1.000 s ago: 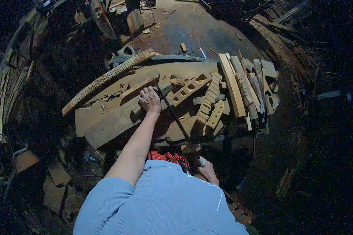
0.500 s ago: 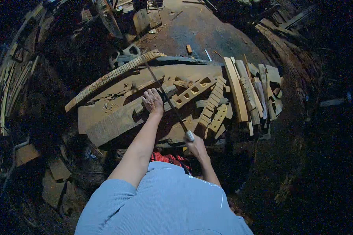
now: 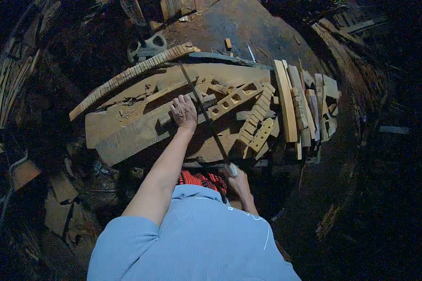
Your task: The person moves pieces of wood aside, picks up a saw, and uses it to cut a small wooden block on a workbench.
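My left hand (image 3: 184, 112) presses flat on a wooden block (image 3: 145, 131) that lies on a low workbench (image 3: 126, 100). My right hand (image 3: 237, 180) grips the handle of a long thin saw (image 3: 204, 114). Its blade runs diagonally up across the wood just right of my left hand, reaching toward a long notched strip (image 3: 131, 75). A carved piece with square holes (image 3: 232, 100) lies right of the blade.
Stacked planks and notched wooden pieces (image 3: 300, 107) lie at the right end of the bench. Offcuts and boards (image 3: 61, 206) litter the dark floor at left. Bare dirt floor (image 3: 239, 23) shows beyond the bench. The surroundings are very dark.
My right hand pushed the saw forward from near my waist, then drew it partly back. My left hand stayed pressed on the wood.
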